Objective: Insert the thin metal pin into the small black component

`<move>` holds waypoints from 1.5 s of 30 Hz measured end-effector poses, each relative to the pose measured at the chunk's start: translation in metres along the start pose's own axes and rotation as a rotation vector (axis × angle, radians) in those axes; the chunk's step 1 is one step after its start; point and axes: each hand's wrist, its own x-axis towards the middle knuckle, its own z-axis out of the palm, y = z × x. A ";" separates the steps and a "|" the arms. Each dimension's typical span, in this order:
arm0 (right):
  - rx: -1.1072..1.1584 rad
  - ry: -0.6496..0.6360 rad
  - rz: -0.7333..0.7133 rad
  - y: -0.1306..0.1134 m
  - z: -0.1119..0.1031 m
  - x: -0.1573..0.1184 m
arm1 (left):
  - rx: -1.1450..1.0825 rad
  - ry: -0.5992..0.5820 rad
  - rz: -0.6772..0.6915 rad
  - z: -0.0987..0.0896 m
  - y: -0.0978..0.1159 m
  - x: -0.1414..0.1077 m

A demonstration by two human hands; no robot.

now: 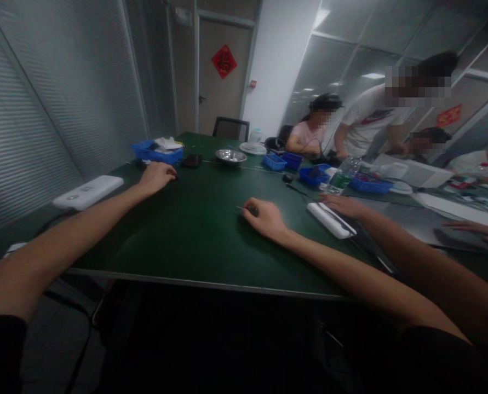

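Note:
My left hand [157, 178] is over the left part of the green table [178, 235], fingers pinched around a small dark piece [176, 177] that is too small to identify. Just behind it sits a blue basket [157, 153] with white crumpled material on top. In the middle of the table, my right hand [265, 218] is closed on a thin pointed tool [239, 207]; its slim tip sticks out to the left, and most of the rest is hidden in the fingers. A metal bowl [231, 157] stands farther back, between the two hands.
A black phone-like object [191, 160] lies near the bowl. At left is a white device [88, 191]; at right, a white power strip [331, 220] and a plastic bottle [344, 176]. Another person's hand [342, 205] reaches in beside my right arm. Several people work behind blue trays [274, 162].

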 end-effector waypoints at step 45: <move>0.046 -0.027 -0.277 -0.006 -0.006 -0.007 | -0.744 -0.353 0.474 0.001 0.165 -0.063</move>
